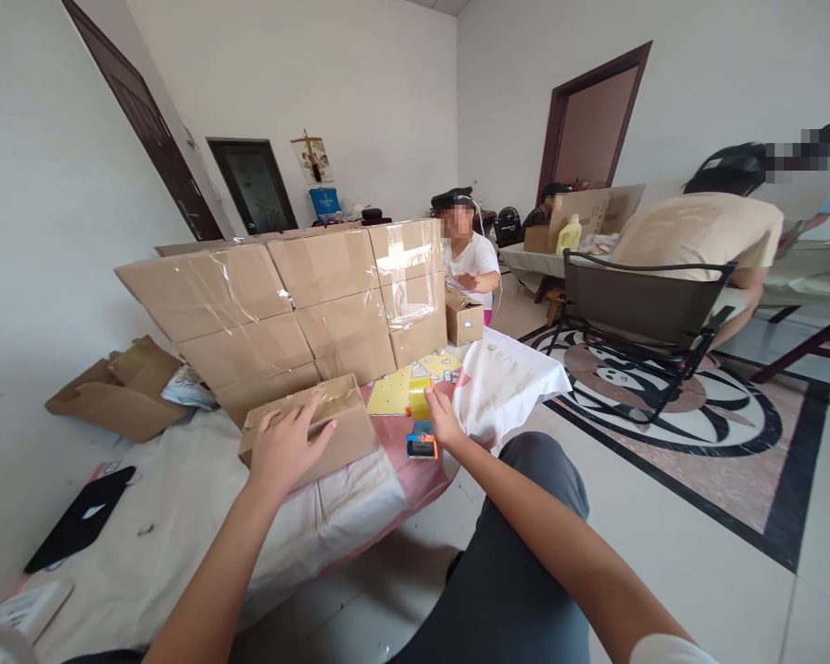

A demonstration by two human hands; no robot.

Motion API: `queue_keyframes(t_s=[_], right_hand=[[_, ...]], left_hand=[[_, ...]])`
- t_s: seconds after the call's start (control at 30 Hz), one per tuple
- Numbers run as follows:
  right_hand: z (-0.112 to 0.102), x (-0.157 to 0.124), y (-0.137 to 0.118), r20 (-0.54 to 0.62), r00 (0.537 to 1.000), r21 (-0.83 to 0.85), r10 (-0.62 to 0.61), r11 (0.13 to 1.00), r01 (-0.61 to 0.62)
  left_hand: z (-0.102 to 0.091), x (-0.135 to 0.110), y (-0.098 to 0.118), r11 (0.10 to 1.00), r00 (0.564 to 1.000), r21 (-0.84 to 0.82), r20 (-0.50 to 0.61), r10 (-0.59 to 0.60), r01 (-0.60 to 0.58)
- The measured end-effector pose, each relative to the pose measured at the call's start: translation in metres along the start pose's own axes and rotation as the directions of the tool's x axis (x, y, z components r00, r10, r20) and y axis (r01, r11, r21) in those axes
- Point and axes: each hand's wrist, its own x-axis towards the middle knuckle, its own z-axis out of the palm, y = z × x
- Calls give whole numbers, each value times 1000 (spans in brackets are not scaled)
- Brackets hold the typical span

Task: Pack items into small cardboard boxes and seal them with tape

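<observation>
My left hand lies flat with fingers spread on top of a taped cardboard box on the cloth-covered table. My right hand rests at the handle of a tape dispenser with a yellow roll and an orange and blue body, just right of the box. Its fingers curl by the dispenser; whether they grip it is unclear. Behind the box stands a stack of sealed cardboard boxes.
A small box stands in front of a seated person across the table. A second person sits in a black chair at right. Flattened cardboard and a black tablet lie at left.
</observation>
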Motion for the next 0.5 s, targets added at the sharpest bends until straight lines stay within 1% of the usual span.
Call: queue_keyframes(t_s=[0.1,0.23,0.3,0.4,0.5], right_hand=[[1,-2,-5,6,1000,33,25,999,-25],[-1,-6,-12,18,1000,49,19,999,-20],[-4,-7,-13,39,999,61,23,998,-25],[-7,-6,-13,44,999,80,31,996,-35],[-10,-5,-13,32,999,82,12,996,-14]], left_hand=[[-6,0,3,999,999,-19,-18,-33,33],[-8,-2,7,997,993,-67,-105,-48,41],[-8,-3,8,996,990,-82,-130,-50,39],[-9,-3,8,996,990,-79,-134,-52,41],[-10,-3,8,997,991,-57,-123,-57,50]])
